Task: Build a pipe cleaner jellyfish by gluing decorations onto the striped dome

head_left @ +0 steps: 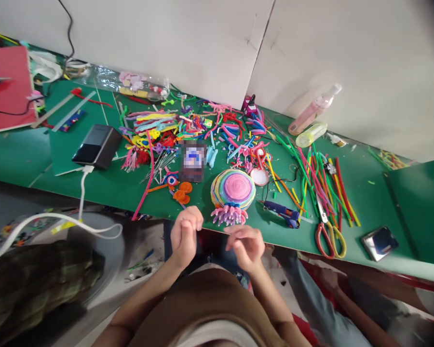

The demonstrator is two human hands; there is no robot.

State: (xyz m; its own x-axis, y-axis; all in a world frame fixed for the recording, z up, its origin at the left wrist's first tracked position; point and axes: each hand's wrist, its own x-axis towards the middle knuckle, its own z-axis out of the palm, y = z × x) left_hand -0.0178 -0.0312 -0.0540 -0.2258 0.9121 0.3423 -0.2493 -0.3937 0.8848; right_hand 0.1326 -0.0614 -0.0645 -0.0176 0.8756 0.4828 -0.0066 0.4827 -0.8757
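Note:
My left hand [185, 237] is closed just off the table's front edge, thumb pressed against the bent fingers; whatever it may hold is hidden. My right hand [248, 245] hovers to its right, fingers loosely curled with gaps between them and nothing visible in it. Just beyond both hands lies a round coiled pipe-cleaner piece [237, 190] in pastel rings, with a purple-pink looped fringe [230, 215] at its near side. Neither hand appears to touch it. Orange coiled discs [183, 192] lie beyond my left hand. A blue glue gun [282, 212] rests to the right of the coiled piece.
Scissors [327, 236] with red and yellow handles lie right, near loose pipe cleaners [342, 190]. Bundled pipe cleaners [154, 120] cover the table's back. A black power bank [97, 146] with a white cable stands left. A pink bottle [314, 110] leans at the wall. Another person's arm [354, 308] is at lower right.

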